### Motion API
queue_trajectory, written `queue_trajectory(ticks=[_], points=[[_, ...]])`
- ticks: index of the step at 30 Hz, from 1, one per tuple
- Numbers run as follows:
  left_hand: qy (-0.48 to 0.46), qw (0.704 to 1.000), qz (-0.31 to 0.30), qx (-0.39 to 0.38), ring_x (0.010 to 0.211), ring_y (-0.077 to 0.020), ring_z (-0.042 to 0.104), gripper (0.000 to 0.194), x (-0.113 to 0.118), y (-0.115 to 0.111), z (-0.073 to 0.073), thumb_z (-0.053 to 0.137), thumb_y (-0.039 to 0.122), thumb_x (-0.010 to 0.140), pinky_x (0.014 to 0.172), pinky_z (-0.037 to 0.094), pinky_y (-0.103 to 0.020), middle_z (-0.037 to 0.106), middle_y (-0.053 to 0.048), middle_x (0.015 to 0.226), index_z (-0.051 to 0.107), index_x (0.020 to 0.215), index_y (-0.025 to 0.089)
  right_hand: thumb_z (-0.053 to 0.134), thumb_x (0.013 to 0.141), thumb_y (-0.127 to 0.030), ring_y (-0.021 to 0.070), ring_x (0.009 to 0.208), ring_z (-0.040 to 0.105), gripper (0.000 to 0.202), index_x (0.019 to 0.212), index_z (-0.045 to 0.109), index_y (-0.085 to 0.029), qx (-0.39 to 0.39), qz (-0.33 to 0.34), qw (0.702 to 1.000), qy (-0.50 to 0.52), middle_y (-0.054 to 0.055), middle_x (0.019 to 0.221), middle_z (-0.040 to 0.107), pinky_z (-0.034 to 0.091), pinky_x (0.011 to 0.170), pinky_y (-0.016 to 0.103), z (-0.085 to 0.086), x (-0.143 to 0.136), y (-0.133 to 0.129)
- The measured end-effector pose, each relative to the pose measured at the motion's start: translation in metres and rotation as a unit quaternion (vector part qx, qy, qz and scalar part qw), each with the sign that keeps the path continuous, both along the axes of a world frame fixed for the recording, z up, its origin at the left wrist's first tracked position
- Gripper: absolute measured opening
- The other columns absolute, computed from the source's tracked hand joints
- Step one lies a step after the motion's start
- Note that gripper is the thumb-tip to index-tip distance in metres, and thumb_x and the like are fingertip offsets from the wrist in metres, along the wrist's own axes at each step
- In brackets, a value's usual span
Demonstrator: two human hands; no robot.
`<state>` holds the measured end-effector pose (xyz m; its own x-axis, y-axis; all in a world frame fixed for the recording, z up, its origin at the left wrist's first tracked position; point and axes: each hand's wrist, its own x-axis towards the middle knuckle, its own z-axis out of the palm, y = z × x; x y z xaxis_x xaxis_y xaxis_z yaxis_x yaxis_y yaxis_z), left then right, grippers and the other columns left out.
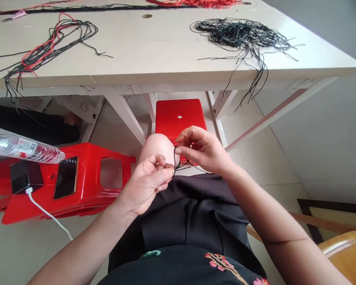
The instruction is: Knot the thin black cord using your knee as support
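Above my lap, a short black braided cord point(175, 160) runs upright between my two hands. My left hand point(152, 178) pinches its lower end between thumb and fingertips. At the upper end, my right hand point(203, 150) has its thumb against the cord with the index finger curled over it. Loose thin black strands point(184, 167) trail to the right beneath my right hand, over the edge of my dark clothing. Part of the cord is hidden behind my left fingertips.
On the table point(142, 51) lie a black cord tangle point(243, 35) and a black-and-red cord bundle point(47, 47). A red stool point(179, 118) stands under it. Another red stool point(91, 170) at left carries a bottle point(26, 149), a phone point(65, 178) and a charger point(26, 178) with white cable.
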<state>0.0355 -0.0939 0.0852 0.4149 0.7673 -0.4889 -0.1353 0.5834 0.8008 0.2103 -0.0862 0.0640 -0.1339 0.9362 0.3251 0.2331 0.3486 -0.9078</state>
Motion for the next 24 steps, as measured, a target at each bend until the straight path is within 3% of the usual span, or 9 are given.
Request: queue_trajectory(ticks=[3, 6, 10, 13, 17, 21, 24], points=[[-0.033, 0.999, 0.002, -0.029, 0.05, -0.0035, 0.041, 0.031, -0.002, -0.001, 0.002, 0.07, 0.012, 0.062, 0.041, 0.025, -0.013, 0.047, 0.007, 0.061, 0.04, 0.07, 0.018, 0.065, 0.079, -0.027, 0.0074, 0.058, 0.05, 0.012, 0.076, 0.057, -0.018, -0.021, -0.002, 0.998, 0.054, -0.002, 0.069, 0.058, 0.043, 0.052, 0.02, -0.022, -0.011, -0.002], [-0.035, 0.999, 0.028, -0.016, 0.052, -0.0036, 0.043, 0.031, -0.002, 0.001, 0.002, 0.07, 0.011, 0.063, 0.041, 0.026, -0.013, 0.049, 0.006, 0.062, 0.041, 0.069, 0.018, 0.059, 0.082, -0.019, 0.0107, 0.071, 0.057, 0.001, 0.081, 0.06, -0.019, 0.028, -0.038, 0.999, 0.025, 0.001, 0.077, 0.064, 0.048, 0.066, 0.025, -0.033, -0.023, -0.012], [-0.027, 0.998, 0.054, 0.001, 0.051, -0.0039, 0.044, 0.031, -0.001, 0.003, -0.001, 0.07, 0.01, 0.062, 0.04, 0.026, -0.013, 0.049, 0.006, 0.061, 0.041, 0.069, 0.018, 0.056, 0.083, -0.014, 0.0138, 0.083, 0.058, 0.007, 0.083, 0.062, -0.019, 0.078, -0.095, 0.992, 0.01, 0.004, 0.083, 0.064, 0.05, 0.072, 0.028, -0.032, -0.03, -0.026], [-0.026, 0.998, 0.062, -0.004, 0.051, -0.0041, 0.043, 0.032, 0.0, 0.003, -0.003, 0.071, 0.01, 0.061, 0.04, 0.026, -0.013, 0.05, 0.006, 0.059, 0.041, 0.069, 0.018, 0.059, 0.081, -0.017, 0.0132, 0.08, 0.059, 0.008, 0.089, 0.062, -0.019, 0.057, -0.072, 0.994, 0.059, 0.004, 0.087, 0.064, 0.052, 0.069, 0.027, -0.031, -0.03, -0.032], [-0.031, 0.998, 0.062, -0.01, 0.05, -0.0043, 0.043, 0.031, 0.002, 0.001, -0.005, 0.072, 0.012, 0.06, 0.04, 0.027, -0.013, 0.049, 0.006, 0.057, 0.043, 0.069, 0.019, 0.063, 0.079, -0.026, 0.0125, 0.077, 0.062, 0.025, 0.103, 0.059, -0.021, -0.017, -0.028, 0.984, 0.176, 0.003, 0.09, 0.065, 0.055, 0.073, 0.029, -0.031, -0.03, -0.036], [-0.043, 0.997, 0.057, -0.022, 0.05, -0.0038, 0.043, 0.03, 0.003, 0.0, -0.004, 0.072, 0.011, 0.06, 0.04, 0.027, -0.013, 0.049, 0.006, 0.057, 0.044, 0.068, 0.018, 0.064, 0.077, -0.036, 0.0135, 0.074, 0.064, 0.019, 0.087, 0.063, -0.02, -0.056, -0.082, 0.977, 0.188, 0.002, 0.083, 0.067, 0.056, 0.069, 0.028, -0.029, -0.034, -0.039], [-0.049, 0.997, 0.055, -0.035, 0.05, -0.0038, 0.044, 0.03, 0.003, 0.0, -0.005, 0.071, 0.011, 0.061, 0.041, 0.028, -0.013, 0.048, 0.007, 0.056, 0.044, 0.069, 0.018, 0.064, 0.077, -0.034, 0.0125, 0.068, 0.063, 0.015, 0.083, 0.063, -0.019, -0.066, -0.105, 0.975, 0.184, 0.002, 0.079, 0.067, 0.055, 0.063, 0.026, -0.028, -0.037, -0.043]])
